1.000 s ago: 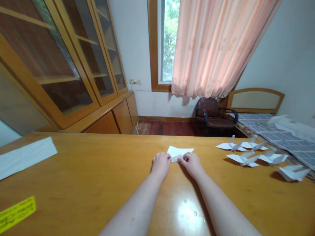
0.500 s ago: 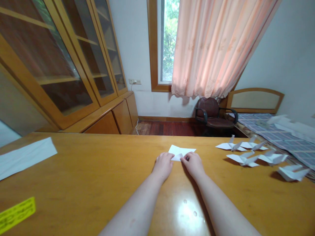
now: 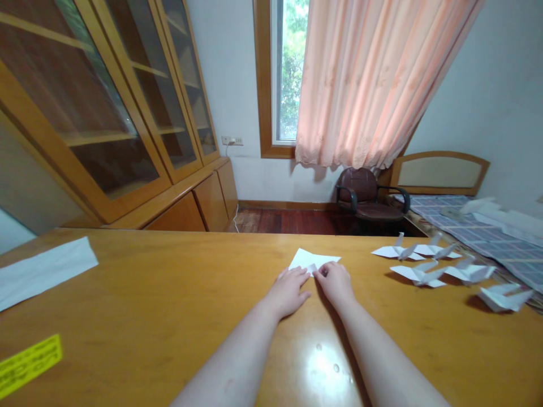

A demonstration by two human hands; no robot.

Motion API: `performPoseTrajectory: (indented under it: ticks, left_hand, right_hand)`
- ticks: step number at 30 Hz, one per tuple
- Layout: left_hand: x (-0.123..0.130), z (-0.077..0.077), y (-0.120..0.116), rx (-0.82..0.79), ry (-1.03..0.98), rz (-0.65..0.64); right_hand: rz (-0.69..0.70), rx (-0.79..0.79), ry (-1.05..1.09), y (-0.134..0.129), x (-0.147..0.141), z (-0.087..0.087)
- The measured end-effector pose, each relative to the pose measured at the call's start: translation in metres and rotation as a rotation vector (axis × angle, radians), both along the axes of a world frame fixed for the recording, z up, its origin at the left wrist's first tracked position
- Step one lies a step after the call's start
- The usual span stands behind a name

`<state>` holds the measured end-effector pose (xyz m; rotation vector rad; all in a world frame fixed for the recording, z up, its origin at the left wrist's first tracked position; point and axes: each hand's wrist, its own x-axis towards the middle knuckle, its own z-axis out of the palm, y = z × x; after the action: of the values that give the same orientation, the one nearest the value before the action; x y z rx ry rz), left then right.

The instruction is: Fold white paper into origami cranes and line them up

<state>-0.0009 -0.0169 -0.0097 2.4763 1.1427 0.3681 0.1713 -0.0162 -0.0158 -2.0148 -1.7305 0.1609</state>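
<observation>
A small sheet of folded white paper (image 3: 309,258) lies flat on the wooden table, with a small flap turned up at its near edge. My left hand (image 3: 290,291) rests palm down, its fingers stretched over the paper's near left part and the thumb held apart. At the near right side, my right hand (image 3: 335,281) pinches the paper's edge between thumb and forefinger. Several folded white paper birds (image 3: 419,275) stand on the table to the right of my hands.
White paper (image 3: 46,271) lies at the table's left, with a yellow label (image 3: 29,364) nearer me. Beyond the wooden table (image 3: 169,316) are a glass-door cabinet (image 3: 139,113), a brown armchair (image 3: 365,195) and a bed with a checked cover (image 3: 462,220).
My left hand has opened out and laid its fingers across the paper's near edge, thumb moved away. My right hand stays almost in place.
</observation>
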Motion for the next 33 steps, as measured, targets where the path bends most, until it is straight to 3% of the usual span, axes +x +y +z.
performPoseTrajectory:
  ticks: [10,21,28,33]
  left_hand:
    - [0.001,-0.004,0.001,0.009,0.161,-0.02]
    - [0.002,-0.008,-0.001,0.026,0.216,0.088]
    - [0.001,-0.014,0.001,0.051,0.225,0.133]
    - [0.002,-0.016,0.001,0.072,0.225,0.192]
  right_hand:
    - [-0.038,-0.012,0.015,-0.001,-0.001,0.001]
    - [-0.114,-0.033,-0.001,-0.002,0.0,0.003]
    - [0.023,-0.021,0.029,0.001,-0.002,0.0]
    - [0.277,-0.078,0.068,-0.002,-0.006,0.004]
